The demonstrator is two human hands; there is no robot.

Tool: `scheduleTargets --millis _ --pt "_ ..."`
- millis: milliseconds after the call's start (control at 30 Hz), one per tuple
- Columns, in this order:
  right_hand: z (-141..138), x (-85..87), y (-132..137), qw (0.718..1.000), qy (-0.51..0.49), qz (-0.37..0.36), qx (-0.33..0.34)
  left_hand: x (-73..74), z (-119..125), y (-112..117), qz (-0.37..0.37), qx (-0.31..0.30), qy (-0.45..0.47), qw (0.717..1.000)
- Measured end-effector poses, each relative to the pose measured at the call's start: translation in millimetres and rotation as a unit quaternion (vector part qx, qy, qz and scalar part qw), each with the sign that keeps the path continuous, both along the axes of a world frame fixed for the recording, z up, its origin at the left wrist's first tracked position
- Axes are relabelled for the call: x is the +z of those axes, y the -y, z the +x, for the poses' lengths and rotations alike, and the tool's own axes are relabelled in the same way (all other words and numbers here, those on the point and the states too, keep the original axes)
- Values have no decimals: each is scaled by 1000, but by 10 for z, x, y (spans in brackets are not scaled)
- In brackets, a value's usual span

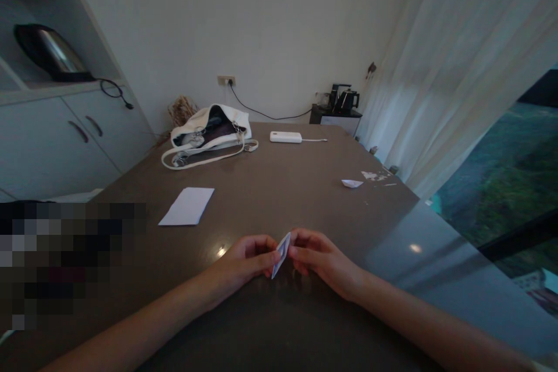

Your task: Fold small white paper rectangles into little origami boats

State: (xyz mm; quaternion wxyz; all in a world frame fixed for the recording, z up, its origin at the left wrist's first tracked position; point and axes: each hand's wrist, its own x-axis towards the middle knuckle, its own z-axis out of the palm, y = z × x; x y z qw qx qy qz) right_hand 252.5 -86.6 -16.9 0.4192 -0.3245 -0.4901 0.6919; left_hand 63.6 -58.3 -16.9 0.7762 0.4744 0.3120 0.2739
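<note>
Between my two hands, just above the near part of the table, is a small folded piece of white paper [281, 256], tilted and narrow in outline. My left hand [253, 258] pinches its left side between thumb and fingers. From the right, my right hand [316, 256] grips the upper right edge of the same paper with thumb and forefinger. Some of the fingertips are hidden behind it. A stack of white paper sheets [187, 207] lies on the table ahead of my left hand. Farther off to the right rests a small folded paper boat shape [352, 183].
On the brown table [288, 180] sit a white handbag [213, 133] and a white power bank [285, 137] with a short cable. Torn paper scraps [370, 175] lie near the right edge. A kettle [56, 55] stands on the left shelf; a curtain [405, 70] hangs at right.
</note>
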Motion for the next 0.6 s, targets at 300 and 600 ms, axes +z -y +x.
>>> scheduleTargets --millis 300,600 --pt "-4 36 -7 999 -7 -30 40 34 0 21 -27 -16 22 999" --pt "2 -16 -21 999 12 -4 49 11 30 9 -87 -18 68 994"
